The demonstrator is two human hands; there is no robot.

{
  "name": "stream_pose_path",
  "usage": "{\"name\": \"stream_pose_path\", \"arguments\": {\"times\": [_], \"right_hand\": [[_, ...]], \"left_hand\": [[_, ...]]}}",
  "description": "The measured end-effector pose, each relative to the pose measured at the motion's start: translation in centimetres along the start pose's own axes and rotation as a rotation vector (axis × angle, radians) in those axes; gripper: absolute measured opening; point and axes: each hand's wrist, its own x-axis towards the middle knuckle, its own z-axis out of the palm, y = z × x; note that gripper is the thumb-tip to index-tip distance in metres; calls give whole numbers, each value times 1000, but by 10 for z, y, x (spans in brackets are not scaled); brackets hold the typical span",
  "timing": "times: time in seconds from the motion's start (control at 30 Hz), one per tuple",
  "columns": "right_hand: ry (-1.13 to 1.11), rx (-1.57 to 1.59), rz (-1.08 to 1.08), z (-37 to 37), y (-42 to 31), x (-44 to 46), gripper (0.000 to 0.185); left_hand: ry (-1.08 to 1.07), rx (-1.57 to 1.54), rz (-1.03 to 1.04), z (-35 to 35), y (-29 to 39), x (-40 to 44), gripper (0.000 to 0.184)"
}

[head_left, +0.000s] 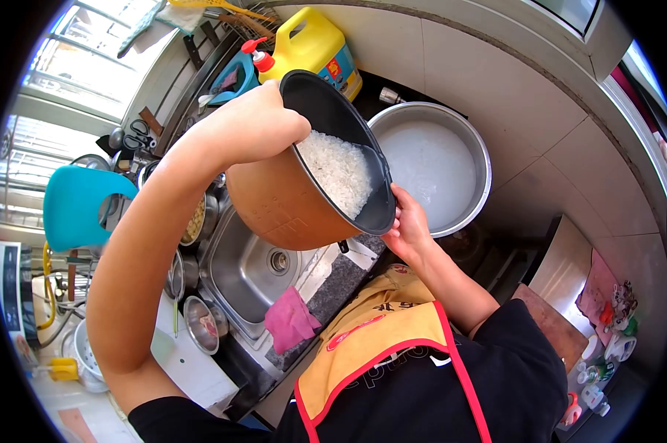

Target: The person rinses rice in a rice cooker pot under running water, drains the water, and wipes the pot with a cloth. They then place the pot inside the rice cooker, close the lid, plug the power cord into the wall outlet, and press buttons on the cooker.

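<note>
A deep copper-brown pot with a dark inside is tilted toward the right above the sink's edge. White rice lies in it, with a little water near the lower lip. My left hand grips the upper left rim, fingers curled over it. My right hand holds the rim's lower right side, thumb and fingers pressed on it. Just right of the pot stands a wide metal basin holding cloudy whitish liquid, partly behind the pot's rim.
Below the pot is a steel sink with a pink cloth on its edge. A yellow jug stands behind. Metal bowls sit left of the sink. A teal chair-like object is at far left; bottles are at lower right.
</note>
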Motion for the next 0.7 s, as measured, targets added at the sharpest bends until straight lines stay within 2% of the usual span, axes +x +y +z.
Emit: {"name": "stream_pose_path", "arguments": {"times": [0.7], "right_hand": [[17,22,20,0,4,-2,29]], "left_hand": [[12,57,-78,0,7,-1,30]]}}
